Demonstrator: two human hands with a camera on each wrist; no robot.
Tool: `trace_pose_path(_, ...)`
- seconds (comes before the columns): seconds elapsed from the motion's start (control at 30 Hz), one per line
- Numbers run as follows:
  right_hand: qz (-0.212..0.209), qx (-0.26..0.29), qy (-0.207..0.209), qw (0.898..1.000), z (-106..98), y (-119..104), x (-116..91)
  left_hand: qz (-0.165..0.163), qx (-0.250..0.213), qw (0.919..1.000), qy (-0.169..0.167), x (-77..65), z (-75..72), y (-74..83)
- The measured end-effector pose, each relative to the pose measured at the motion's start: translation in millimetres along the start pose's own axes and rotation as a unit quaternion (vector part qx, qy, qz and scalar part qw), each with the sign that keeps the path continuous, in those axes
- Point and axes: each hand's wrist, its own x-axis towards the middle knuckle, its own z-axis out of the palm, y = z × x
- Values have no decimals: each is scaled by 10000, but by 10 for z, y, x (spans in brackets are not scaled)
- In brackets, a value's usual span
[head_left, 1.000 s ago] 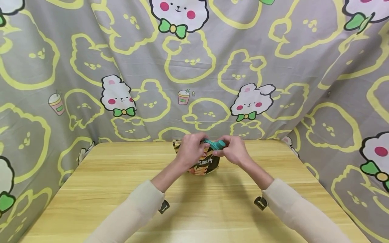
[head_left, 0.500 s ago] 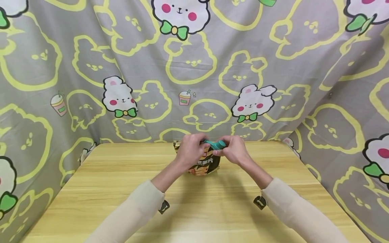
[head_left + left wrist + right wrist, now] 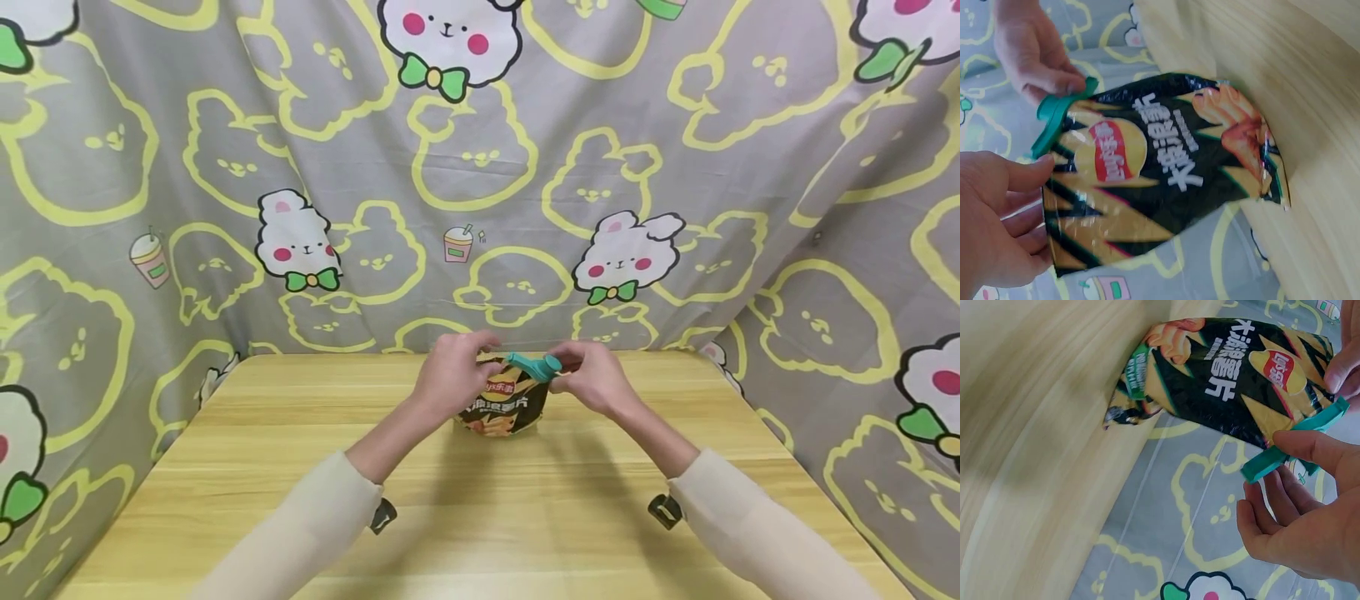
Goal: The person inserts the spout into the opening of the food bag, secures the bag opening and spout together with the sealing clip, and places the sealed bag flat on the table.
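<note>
A black and gold potato chip bag (image 3: 502, 408) stands on the table, its printed front facing me in the head view. Across part of its top edge lies a teal bag clip (image 3: 534, 366) with a round knob at its right end. My left hand (image 3: 455, 372) pinches the bag's top left corner, thumb in front and fingers behind, as the left wrist view shows. At the other side my right hand (image 3: 597, 379) holds the clip, thumb on top of it and fingers beneath in the right wrist view. The bag's left edge is partly hidden behind my left hand.
The wooden table (image 3: 300, 467) reaches back to a grey curtain (image 3: 360, 150) printed with yellow outlines and white rabbits, which hangs behind and on both sides. Black wrist straps (image 3: 382, 515) show under the cream sleeves.
My hands have drawn apart, the left to the left and the right slightly to the right. More of the bag's front and the clip now shows between them.
</note>
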Motion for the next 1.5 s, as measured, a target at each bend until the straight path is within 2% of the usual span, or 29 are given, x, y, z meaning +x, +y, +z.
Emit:
trace_pose_path(0.2,186,-166,-125,9996,-83,123,-70,-221,36,9997,-110,-124,-200,-137)
trace_pose_path(0.33,321,-332,-175,9988,-118,243,-128,-563,-57,9981,-239,-220,-302,-282)
trace_pose_path(0.47,527,-351,-249,9977,-100,375,-174,-915,-43,9952,-334,-305,-324,-442)
trace_pose_path(0.67,841,-154,-376,9956,13,510,-222,-1260,-60,9901,-615,-397,-176,-704)
trace_pose_path(0.87,1053,233,-498,9929,243,559,-214,-1731,-139,9753,-1362,-478,55,-888)
trace_pose_path(0.97,1058,393,-501,9923,364,561,-204,-1821,-239,9693,-1635,-499,161,-925)
trace_pose_path(1.1,1172,787,-476,9888,497,553,-192,-1904,-609,9650,-1696,-492,273,-938)
trace_pose_path(1.27,1206,1118,-515,9850,620,541,-182,-1998,-1097,9598,-1641,-470,345,-902)
trace_pose_path(1.5,1043,593,-383,9920,693,521,-183,-2043,-1209,9602,-1469,-465,424,-891)
